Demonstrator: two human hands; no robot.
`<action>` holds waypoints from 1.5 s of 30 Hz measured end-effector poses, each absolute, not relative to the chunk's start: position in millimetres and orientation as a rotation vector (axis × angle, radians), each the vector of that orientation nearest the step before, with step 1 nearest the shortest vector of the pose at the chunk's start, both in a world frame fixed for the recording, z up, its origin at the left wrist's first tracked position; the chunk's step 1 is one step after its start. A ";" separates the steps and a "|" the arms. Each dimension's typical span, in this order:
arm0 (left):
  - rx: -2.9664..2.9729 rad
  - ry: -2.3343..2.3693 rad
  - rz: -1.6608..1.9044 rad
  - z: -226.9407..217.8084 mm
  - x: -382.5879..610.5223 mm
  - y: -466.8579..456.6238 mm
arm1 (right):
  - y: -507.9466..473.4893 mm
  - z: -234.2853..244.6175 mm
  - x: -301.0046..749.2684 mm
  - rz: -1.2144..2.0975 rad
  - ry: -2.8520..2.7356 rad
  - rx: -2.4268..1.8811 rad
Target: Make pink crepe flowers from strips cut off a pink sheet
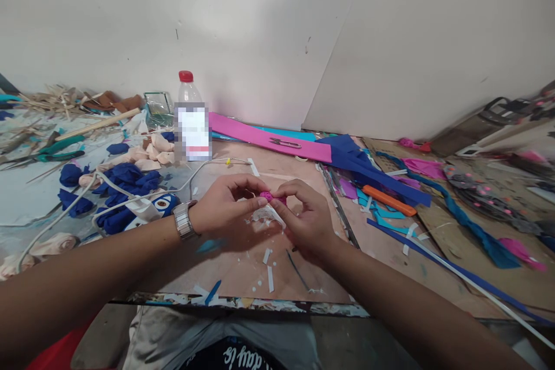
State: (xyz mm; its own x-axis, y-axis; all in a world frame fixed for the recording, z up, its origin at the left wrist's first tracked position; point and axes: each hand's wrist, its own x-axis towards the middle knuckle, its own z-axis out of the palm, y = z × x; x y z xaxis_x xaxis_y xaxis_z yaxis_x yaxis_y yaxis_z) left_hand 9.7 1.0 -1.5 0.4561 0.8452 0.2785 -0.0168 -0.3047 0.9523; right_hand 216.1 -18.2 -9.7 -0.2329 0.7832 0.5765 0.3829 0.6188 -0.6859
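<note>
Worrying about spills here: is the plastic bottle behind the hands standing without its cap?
No, the plastic bottle stands upright with its red cap on top.

The small magenta rolled piece (269, 196) looks matt and soft, like foam. The silver wristwatch band (184, 220) is shiny metal. The clear bottle with red cap (189, 94) is glossy plastic. The pale brown tabletop (243, 269) looks like smooth, matt board.

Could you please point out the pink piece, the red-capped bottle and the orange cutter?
pink piece (269, 196): head view, on its rounded top.
red-capped bottle (189, 93): head view, on its clear shoulder.
orange cutter (389, 200): head view, middle of its body.
</note>
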 end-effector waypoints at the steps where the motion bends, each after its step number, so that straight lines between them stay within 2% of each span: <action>1: 1.648 0.726 1.028 -2.0 9.7 1.2 | -18.0 -10.0 216.2 0.510 -1.842 -0.937; 22: 1.689 0.674 1.030 0.2 11.3 -0.2 | -18.6 -12.6 215.3 0.530 -1.803 -0.961; 45: 1.613 0.731 1.051 -6.4 11.5 3.3 | -19.2 -4.3 217.1 0.390 -1.889 -0.883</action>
State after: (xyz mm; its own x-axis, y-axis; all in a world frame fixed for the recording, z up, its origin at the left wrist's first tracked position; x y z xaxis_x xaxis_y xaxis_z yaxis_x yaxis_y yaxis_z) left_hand 11.5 3.3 -6.4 0.4324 0.8591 0.2739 -0.0424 -0.2841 0.9579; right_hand 217.1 -19.2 -4.3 -0.2594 0.7211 0.6424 0.4075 0.6848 -0.6042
